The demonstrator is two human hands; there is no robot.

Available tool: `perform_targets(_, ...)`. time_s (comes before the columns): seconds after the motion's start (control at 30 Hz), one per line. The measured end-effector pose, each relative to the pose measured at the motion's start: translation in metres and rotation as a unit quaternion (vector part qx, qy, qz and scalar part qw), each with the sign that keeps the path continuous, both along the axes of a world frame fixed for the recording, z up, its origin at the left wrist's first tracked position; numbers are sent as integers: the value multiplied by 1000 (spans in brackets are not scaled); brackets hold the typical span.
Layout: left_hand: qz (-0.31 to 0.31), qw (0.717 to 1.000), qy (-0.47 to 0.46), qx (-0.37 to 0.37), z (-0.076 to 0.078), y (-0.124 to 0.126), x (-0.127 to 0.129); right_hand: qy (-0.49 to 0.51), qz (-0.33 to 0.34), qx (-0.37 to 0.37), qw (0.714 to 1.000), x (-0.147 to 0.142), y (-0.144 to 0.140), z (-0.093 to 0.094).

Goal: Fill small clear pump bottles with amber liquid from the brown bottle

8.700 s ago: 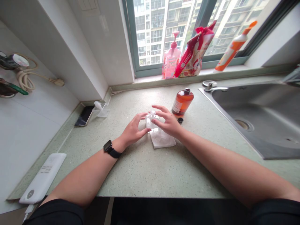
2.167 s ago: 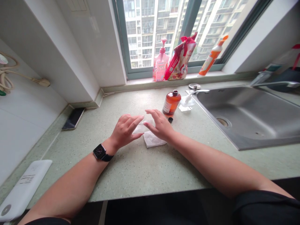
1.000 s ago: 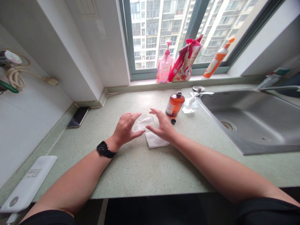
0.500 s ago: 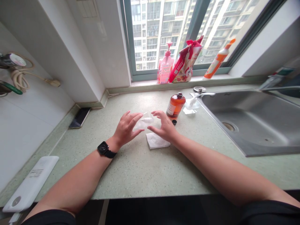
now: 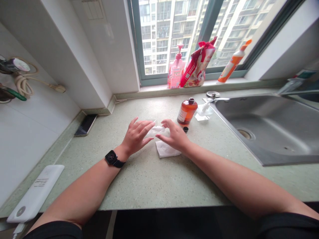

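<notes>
Both hands at mid-frame, low over the green speckled bench. Left hand comes in from lower left, black watch on the wrist, fingers spread and pointing right. Right hand comes in from lower right, fingers spread and pointing left. Fingertips of the two nearly meet.

Between them lies a small clear plastic item, seemingly a little see-through bottle or pouch on its side; outline too faint to say more. Left fingertips rest on its left part, right fingertips on its right end. Each grip is loose: fingers extended, not curled round, pressing or steadying rather than clasping. Cannot tell whether the item is lifted or flat on the bench.

Just below the right hand, a folded white tissue lies flat, its upper edge under the right palm.

Right of the hands: brown bottle, upright, cap off; small black cap on the bench just below it, near the right knuckles. Further right, a clear pump bottle beside the steel sink.

Window sill, top centre: pink pump bottle, red bag, orange bottle leaning.

Left: phone by the wall, white power bank at lower left.
</notes>
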State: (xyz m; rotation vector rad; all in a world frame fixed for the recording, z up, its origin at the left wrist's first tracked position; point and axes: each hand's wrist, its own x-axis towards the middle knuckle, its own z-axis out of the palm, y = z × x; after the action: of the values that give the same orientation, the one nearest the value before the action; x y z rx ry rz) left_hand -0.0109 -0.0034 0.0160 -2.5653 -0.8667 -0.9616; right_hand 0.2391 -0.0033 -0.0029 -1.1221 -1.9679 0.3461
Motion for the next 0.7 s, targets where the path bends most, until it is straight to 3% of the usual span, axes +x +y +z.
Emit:
perform_targets(0.13, 2, 1000, 14, -2, -1, 0, 0, -63, -16, -41, 997, -2, 0, 1)
perform_targets(0.43, 17, 1000, 6, -9, -2, 1, -1, -46, 73, 44, 995, -2, -1, -3)
perform_targets(0.7, 10, 1000, 13, -12, 0, 0, 0, -8, 62, 28, 998, -1, -4, 7)
